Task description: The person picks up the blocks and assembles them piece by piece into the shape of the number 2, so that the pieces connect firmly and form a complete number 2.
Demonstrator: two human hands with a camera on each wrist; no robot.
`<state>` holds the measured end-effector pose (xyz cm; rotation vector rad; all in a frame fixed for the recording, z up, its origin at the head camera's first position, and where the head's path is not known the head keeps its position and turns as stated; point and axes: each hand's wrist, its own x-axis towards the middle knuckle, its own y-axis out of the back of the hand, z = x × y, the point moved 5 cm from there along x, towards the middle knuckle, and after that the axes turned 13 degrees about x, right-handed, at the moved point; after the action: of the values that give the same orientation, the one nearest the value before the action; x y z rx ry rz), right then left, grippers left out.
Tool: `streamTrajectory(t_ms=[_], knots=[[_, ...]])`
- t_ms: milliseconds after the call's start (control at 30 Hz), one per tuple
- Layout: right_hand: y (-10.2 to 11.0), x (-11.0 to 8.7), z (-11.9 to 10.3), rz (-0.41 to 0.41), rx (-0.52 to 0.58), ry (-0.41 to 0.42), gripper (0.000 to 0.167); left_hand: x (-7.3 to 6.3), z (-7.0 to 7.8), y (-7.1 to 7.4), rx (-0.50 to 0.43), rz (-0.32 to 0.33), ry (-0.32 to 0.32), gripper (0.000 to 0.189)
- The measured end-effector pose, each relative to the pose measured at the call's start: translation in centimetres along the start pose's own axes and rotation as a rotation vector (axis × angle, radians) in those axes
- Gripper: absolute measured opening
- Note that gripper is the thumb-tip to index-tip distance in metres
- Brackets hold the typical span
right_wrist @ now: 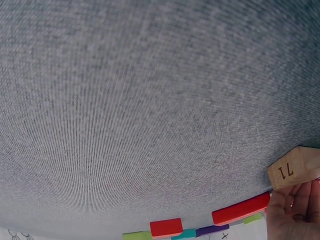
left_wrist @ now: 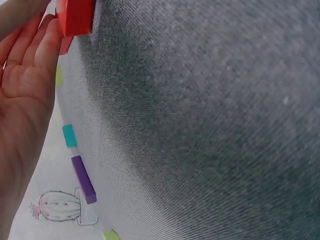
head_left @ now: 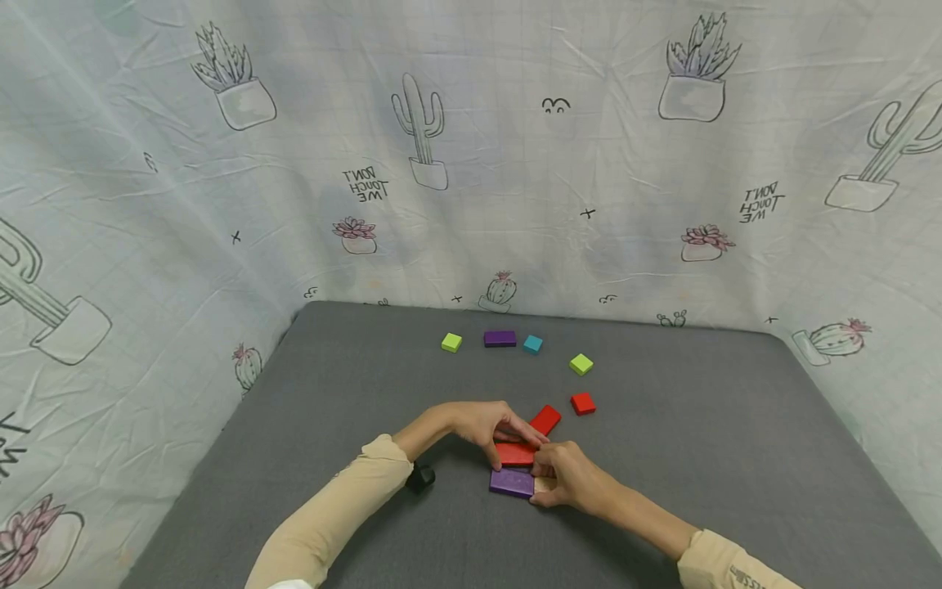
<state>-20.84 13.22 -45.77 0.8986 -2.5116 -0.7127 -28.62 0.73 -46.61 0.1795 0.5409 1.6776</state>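
A person's right hand (head_left: 577, 478) pinches a plain wooden block (head_left: 545, 485) at the right end of a purple block (head_left: 511, 483), whose long axis runs roughly side to side on the gray bench (head_left: 368, 368); the left hand (head_left: 486, 424), farther from that end, grips a red block (head_left: 514, 455) just behind, between thumb and fingertips

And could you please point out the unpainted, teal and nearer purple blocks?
Unpainted wooden block (right_wrist: 290, 169), right wrist view: on its marked face.
Teal block (head_left: 533, 343), head view: on its top.
Nearer purple block (head_left: 511, 482), head view: on its top.
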Motion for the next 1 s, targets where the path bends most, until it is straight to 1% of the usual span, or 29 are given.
streamTrajectory(t_ms=[100,167,233,333,500,700,867,900,967,1000], knots=[[0.02,0.05,-0.04,0.005,-0.010,0.015,0.026,-0.26,-0.03,0.27,0.027,0.056,-0.013,0.061],[0.02,0.08,-0.06,0.006,-0.016,0.016,0.026,-0.50,-0.14,0.45,0.062,0.095,-0.010,0.054],[0.00,0.09,-0.06,0.004,-0.013,0.004,0.026,-0.70,-0.33,0.47,0.096,0.116,-0.002,0.048],[-0.05,0.07,-0.02,-0.001,-0.009,-0.017,0.027,-0.81,-0.62,0.21,0.118,0.109,0.002,0.044],[-0.12,0.06,-0.09,0.001,-0.009,-0.023,0.027,-0.58,-0.95,-0.06,0.115,0.112,0.009,0.043],[-0.10,0.09,-0.24,-0.001,-0.013,-0.022,0.026,-0.37,-0.90,-0.15,0.135,0.135,0.022,0.039],[-0.10,0.07,-0.29,-0.004,0.003,-0.037,0.026,-0.41,-0.77,-0.30,0.139,0.145,0.016,0.036],[-0.10,0.06,-0.29,-0.004,0.007,-0.039,0.026,-0.47,-0.71,-0.31,0.148,0.150,0.011,0.035],[-0.14,0.05,-0.25,-0.004,0.016,-0.041,0.026,-0.74,-0.49,-0.31,0.196,0.169,0.002,0.035],[-0.15,0.05,-0.24,-0.004,0.019,-0.042,0.027,-0.96,-0.30,-0.33,0.253,0.180,-0.006,0.034]])
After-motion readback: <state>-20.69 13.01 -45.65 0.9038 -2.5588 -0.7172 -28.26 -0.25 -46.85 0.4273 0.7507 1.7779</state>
